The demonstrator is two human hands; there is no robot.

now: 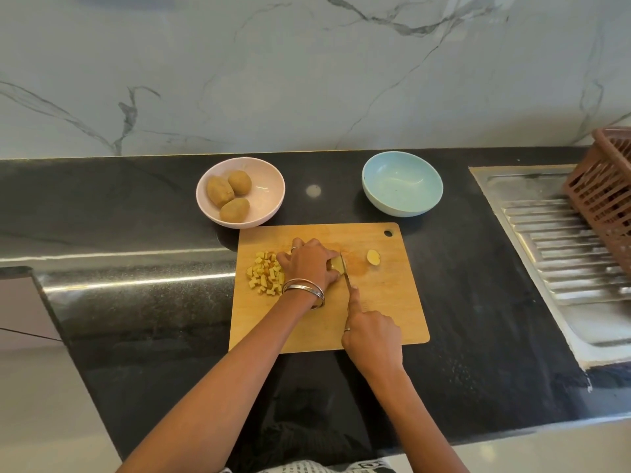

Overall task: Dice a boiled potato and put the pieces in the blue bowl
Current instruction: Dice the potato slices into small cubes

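Observation:
On the wooden cutting board [375, 312] my left hand [309, 264] holds down a piece of boiled potato [337, 265] with curled fingers. My right hand [370, 332] grips a knife [345, 274], index finger laid along its spine, the blade standing at the potato's right end. A heap of diced potato pieces [264, 276] lies left of my left hand. A cut-off potato end [373, 257] lies to the right of the blade. The blue bowl [402, 184] stands behind the board with nothing in it.
A pink bowl [269, 186] holding three whole potatoes [229, 196] stands behind the board's left corner. A steel sink drainboard [553, 240] lies at the right, with a brown plastic basket [604, 192] on it. The black counter's front edge runs below the board.

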